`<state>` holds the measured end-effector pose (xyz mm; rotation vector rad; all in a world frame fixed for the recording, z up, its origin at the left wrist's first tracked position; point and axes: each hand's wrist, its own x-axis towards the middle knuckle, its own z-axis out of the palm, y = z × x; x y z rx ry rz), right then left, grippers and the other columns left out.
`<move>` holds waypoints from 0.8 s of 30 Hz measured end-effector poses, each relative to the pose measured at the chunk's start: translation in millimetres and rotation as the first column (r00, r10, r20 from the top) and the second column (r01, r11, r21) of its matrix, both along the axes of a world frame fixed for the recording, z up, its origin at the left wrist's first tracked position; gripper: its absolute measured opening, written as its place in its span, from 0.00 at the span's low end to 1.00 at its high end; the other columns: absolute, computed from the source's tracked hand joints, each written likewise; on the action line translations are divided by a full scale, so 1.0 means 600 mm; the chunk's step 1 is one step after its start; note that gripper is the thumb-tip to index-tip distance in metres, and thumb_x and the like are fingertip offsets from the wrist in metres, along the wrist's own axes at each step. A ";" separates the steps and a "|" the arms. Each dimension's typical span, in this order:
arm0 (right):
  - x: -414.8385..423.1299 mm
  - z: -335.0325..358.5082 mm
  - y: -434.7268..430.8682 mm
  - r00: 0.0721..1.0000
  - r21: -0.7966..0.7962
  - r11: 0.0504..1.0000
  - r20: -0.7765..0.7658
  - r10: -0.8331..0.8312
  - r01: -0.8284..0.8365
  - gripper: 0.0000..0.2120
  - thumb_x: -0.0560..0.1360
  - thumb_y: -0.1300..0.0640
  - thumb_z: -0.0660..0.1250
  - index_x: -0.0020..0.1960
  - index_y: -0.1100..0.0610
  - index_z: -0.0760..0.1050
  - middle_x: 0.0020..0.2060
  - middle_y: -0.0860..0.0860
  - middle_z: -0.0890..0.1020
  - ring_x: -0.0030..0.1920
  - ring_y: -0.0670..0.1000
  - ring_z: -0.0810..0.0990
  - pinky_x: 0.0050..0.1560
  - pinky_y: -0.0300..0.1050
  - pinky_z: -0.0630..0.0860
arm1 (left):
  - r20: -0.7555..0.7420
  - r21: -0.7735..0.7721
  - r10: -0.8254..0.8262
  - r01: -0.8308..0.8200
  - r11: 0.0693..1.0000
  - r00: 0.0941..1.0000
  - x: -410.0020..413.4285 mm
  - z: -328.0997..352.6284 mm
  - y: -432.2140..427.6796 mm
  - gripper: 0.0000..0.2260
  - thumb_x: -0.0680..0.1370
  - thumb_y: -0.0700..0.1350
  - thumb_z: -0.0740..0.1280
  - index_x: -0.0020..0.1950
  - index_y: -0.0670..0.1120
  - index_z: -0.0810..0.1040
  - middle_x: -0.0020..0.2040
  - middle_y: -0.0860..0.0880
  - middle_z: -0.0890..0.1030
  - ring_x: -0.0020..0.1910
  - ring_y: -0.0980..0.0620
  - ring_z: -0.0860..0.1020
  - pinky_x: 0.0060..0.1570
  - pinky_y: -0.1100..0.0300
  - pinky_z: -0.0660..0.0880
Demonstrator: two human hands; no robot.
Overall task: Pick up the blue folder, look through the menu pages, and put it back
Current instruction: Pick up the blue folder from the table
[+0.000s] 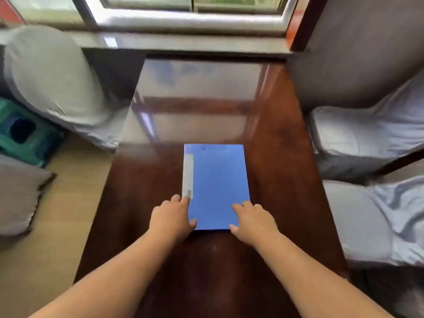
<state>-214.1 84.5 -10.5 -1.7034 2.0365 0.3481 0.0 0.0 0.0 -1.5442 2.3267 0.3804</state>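
Observation:
The blue folder (218, 184) lies flat and closed on the dark glossy wooden table (275, 157), with a white label strip along its left edge. My left hand (171, 218) rests on the folder's near left corner, fingers on the spine and thumb by the near edge. On the near right corner sits my right hand (251, 218), fingers spread on the cover and thumb at the near edge. Both hands touch the folder. Whether either hand grips it or only rests on it cannot be made out.
Chairs with grey-white covers stand on the right (367, 138) and at the far left (50, 74). A green crate (25, 131) sits on the floor to the left. A window frame (188, 19) rises behind the table's far end.

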 end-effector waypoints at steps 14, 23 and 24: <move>-0.028 -0.044 0.007 0.902 0.011 0.934 0.257 -0.348 0.357 0.31 0.83 0.42 0.60 0.83 0.49 0.57 0.79 0.52 0.67 0.66 0.60 0.78 0.56 0.54 0.78 | -0.434 0.533 0.748 -0.527 0.662 0.502 -0.045 -0.031 -0.037 0.11 0.82 0.51 0.66 0.62 0.47 0.75 0.55 0.48 0.83 0.45 0.53 0.80 0.36 0.58 0.74; -0.126 0.160 -0.057 0.034 0.250 0.582 0.901 -0.432 0.774 0.09 0.85 0.58 0.64 0.63 0.50 0.78 0.51 0.51 0.91 0.41 0.50 0.90 0.26 0.44 0.81 | -0.725 0.602 0.665 -0.306 0.738 0.179 -0.058 0.180 -0.085 0.13 0.82 0.44 0.69 0.67 0.44 0.76 0.61 0.41 0.85 0.55 0.43 0.85 0.59 0.41 0.81; -0.128 0.195 -0.063 0.031 0.208 0.596 0.930 -0.365 0.776 0.09 0.86 0.58 0.64 0.62 0.49 0.78 0.53 0.50 0.90 0.43 0.50 0.90 0.25 0.44 0.81 | -0.771 0.532 0.604 -0.315 0.786 0.204 -0.058 0.209 -0.089 0.19 0.81 0.45 0.71 0.70 0.46 0.74 0.63 0.43 0.85 0.57 0.45 0.85 0.61 0.41 0.81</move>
